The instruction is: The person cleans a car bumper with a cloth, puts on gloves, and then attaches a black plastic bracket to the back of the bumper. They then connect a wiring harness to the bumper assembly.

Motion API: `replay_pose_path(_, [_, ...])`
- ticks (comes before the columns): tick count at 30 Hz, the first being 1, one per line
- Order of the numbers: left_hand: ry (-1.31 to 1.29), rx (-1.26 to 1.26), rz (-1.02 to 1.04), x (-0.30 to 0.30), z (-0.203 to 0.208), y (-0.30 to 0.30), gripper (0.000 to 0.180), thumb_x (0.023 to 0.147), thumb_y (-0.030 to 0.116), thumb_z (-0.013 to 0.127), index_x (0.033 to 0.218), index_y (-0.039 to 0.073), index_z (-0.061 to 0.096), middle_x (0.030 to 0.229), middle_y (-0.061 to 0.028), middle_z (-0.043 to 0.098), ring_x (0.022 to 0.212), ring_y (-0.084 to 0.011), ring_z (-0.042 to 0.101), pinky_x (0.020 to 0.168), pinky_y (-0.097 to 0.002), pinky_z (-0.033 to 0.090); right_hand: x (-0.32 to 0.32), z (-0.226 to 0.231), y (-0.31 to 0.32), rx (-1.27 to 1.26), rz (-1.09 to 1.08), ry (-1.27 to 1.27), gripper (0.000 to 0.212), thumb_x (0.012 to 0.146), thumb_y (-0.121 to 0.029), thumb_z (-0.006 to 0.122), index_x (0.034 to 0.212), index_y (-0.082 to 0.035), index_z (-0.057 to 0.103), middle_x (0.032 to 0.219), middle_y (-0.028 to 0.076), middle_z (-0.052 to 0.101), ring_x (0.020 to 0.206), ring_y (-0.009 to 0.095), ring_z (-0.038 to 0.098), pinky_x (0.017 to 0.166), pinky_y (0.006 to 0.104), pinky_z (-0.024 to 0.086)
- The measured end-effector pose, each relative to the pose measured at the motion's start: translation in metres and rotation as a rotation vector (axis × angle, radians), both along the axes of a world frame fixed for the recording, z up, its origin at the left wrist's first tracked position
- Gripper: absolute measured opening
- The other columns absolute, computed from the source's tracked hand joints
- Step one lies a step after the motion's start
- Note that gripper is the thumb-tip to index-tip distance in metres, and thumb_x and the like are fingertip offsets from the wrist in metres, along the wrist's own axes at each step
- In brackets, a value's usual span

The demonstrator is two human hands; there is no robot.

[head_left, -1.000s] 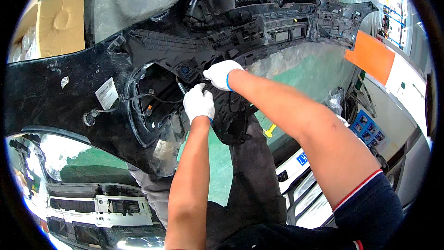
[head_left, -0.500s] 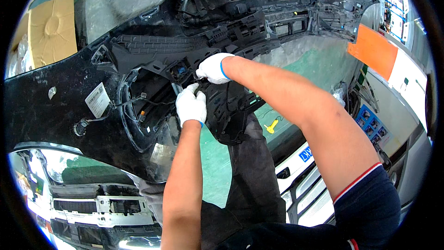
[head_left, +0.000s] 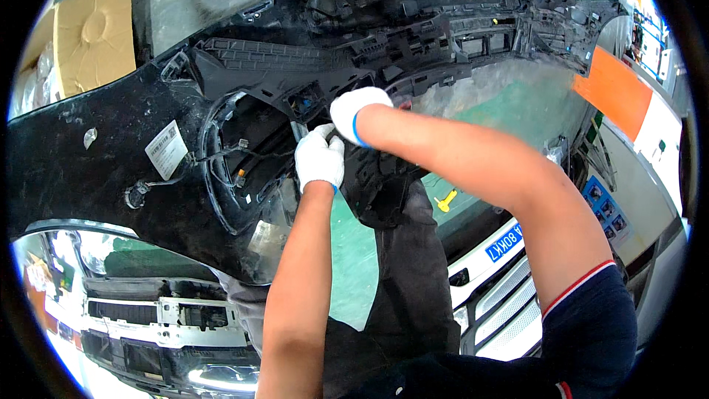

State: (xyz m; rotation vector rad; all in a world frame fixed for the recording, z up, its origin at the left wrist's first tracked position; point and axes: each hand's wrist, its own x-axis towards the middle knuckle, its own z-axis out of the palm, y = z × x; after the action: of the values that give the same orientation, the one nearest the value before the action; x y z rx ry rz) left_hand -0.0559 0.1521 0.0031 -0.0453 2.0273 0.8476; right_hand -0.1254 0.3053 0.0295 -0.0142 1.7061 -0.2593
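Observation:
A large black car bumper [head_left: 88,155] lies with its inner side up, filled with brackets and ribbed panels. White gloves cover both my hands. My left hand [head_left: 320,161] is closed by the bumper's middle, its fingertips pressed together at a black bracket edge; what they pinch is too small to make out. Just right of it and further away, my right hand [head_left: 360,114] is curled into a fist over the same spot, its fingers hidden under the glove. A small blurred reddish thing shows beyond that fist. Left of my hands, a thin black wiring harness [head_left: 258,153] crosses a round opening.
A white label [head_left: 167,149] is stuck on the bumper's left part. A cardboard piece [head_left: 94,38] stands at the far left. Stripped car front parts [head_left: 159,318] are below left, a white car front [head_left: 487,281] below right. Something yellow [head_left: 445,200] hangs or lies near my leg.
The view has shifted, so the bumper sits a little further right and up. My right hand has turned and moved closer over my left fingertips. The reddish thing has come into sight.

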Motion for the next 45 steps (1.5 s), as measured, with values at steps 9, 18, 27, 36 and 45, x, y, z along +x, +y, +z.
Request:
replay_pose_path(9, [0.075, 0.021, 0.02, 0.01, -0.004, 0.0, 0.029, 0.087, 0.018, 0.069, 0.112, 0.006, 0.077, 0.107, -0.0228, 0.073, 0.104, -0.0397, 0.069, 0.096, -0.0469, 0.053, 0.025, -0.019, 0.018, -0.125, 0.016, 0.039, 0.033, 0.103, -0.016, 0.047, 0.124, 0.001, 0.065, 0.122, 0.022, 0.071, 0.111, 0.041, 0.069, 0.092, 0.0482, 0.056])
replay_pose_path(18, [0.028, 0.035, 0.019, 0.01, -0.007, -0.001, 0.031, 0.086, 0.016, 0.068, 0.114, 0.005, 0.076, 0.11, -0.0229, 0.073, 0.107, -0.0394, 0.068, 0.098, -0.0457, 0.053, 0.032, -0.03, 0.046, -0.361, -0.02, 0.148, 0.019, 0.091, -0.009, 0.056, 0.108, -0.002, 0.063, 0.098, 0.024, 0.07, 0.094, 0.045, 0.068, 0.081, 0.0505, 0.054])
replay_pose_path(27, [-0.06, 0.0, 0.035, 0.01, -0.008, -0.015, 0.035, 0.091, 0.017, 0.069, 0.122, 0.0, 0.072, 0.118, -0.0201, 0.074, 0.111, -0.031, 0.071, 0.1, -0.0363, 0.052, 0.042, -0.031, 0.072, -0.512, 0.072, 0.103, 0.065, 0.093, -0.006, 0.05, 0.152, -0.033, 0.051, 0.131, 0.019, 0.067, 0.115, 0.041, 0.067, 0.096, 0.0475, 0.052])
replay_pose_path(36, [-0.012, 0.01, 0.052, 0.009, 0.006, -0.007, 0.034, 0.089, 0.017, 0.067, 0.117, 0.0, 0.073, 0.115, -0.0233, 0.073, 0.111, -0.0379, 0.068, 0.1, -0.0434, 0.052, 0.044, -0.019, 0.052, -0.39, 0.003, 0.19, 0.064, 0.09, -0.006, 0.052, 0.152, -0.015, 0.046, 0.117, 0.021, 0.069, 0.105, 0.042, 0.067, 0.09, 0.049, 0.054])
replay_pose_path(45, [-0.001, -0.022, -0.005, 0.009, 0.003, -0.008, 0.037, 0.091, 0.019, 0.069, 0.123, 0.001, 0.072, 0.121, -0.0208, 0.073, 0.113, -0.0328, 0.07, 0.102, -0.0382, 0.052, 0.02, -0.018, 0.037, -0.268, 0.088, 0.075, 0.043, 0.094, -0.009, 0.054, 0.136, -0.013, 0.061, 0.118, 0.019, 0.072, 0.106, 0.04, 0.07, 0.087, 0.0499, 0.055])
